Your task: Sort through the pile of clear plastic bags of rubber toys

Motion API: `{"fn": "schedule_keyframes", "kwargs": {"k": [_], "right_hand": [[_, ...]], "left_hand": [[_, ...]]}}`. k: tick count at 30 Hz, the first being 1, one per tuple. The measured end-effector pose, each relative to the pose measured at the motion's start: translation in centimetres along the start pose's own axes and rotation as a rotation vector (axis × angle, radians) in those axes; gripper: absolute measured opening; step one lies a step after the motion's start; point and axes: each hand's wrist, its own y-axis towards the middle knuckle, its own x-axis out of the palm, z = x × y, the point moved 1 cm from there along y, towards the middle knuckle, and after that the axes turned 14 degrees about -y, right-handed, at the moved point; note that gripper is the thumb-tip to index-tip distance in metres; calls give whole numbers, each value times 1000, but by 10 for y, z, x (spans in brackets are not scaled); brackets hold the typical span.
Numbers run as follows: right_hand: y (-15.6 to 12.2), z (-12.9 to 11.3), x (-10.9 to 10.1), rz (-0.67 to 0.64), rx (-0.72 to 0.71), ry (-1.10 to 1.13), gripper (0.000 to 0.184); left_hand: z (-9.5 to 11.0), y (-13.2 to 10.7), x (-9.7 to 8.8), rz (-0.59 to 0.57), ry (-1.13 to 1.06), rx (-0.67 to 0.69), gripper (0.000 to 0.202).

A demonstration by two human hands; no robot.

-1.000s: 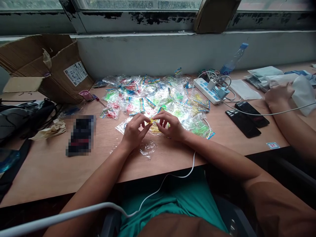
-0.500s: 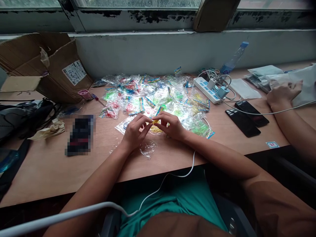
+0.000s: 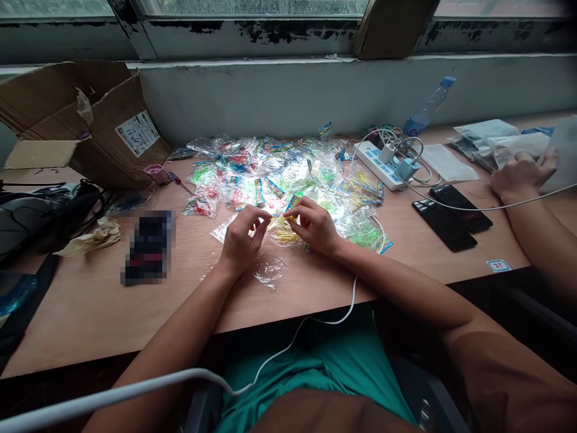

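My left hand (image 3: 241, 236) and my right hand (image 3: 315, 226) meet above a heap of small clear plastic packets (image 3: 274, 168) holding coloured rubber bands. Between my fingertips is a small clear packet with a printed blue-and-yellow label (image 3: 293, 202). Both hands pinch it from either side. Yellow bands (image 3: 285, 236) lie just below my fingers, partly hidden by them. A crumpled piece of clear plastic film (image 3: 270, 270) rests on the wooden desk (image 3: 112, 313), close to my left wrist.
A co-worker's hand (image 3: 523, 175) at the right holds a white bag (image 3: 563, 156). Two phones (image 3: 444, 224), a power strip with chargers (image 3: 381, 165) and a water bottle (image 3: 424, 108) stand right. An open cardboard box (image 3: 99, 126) and a pixelated object (image 3: 148, 248) are left.
My hands have drawn slightly apart, and the labelled packet now shows above my right fingers. The co-worker's hand has shifted along the white bag.
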Motion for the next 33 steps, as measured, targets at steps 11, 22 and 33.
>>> {"fn": "schedule_keyframes", "kwargs": {"k": [11, 22, 33], "right_hand": [[-1, 2, 3, 97, 19, 30, 21], [-1, -5, -4, 86, -22, 85, 17], [-2, -2, 2, 4, -190, 160, 7]], "left_hand": [[0, 1, -2, 103, 49, -3, 21], [-7, -5, 2, 170, -11, -77, 17], [0, -8, 7, -32, -36, -101, 14]]}}
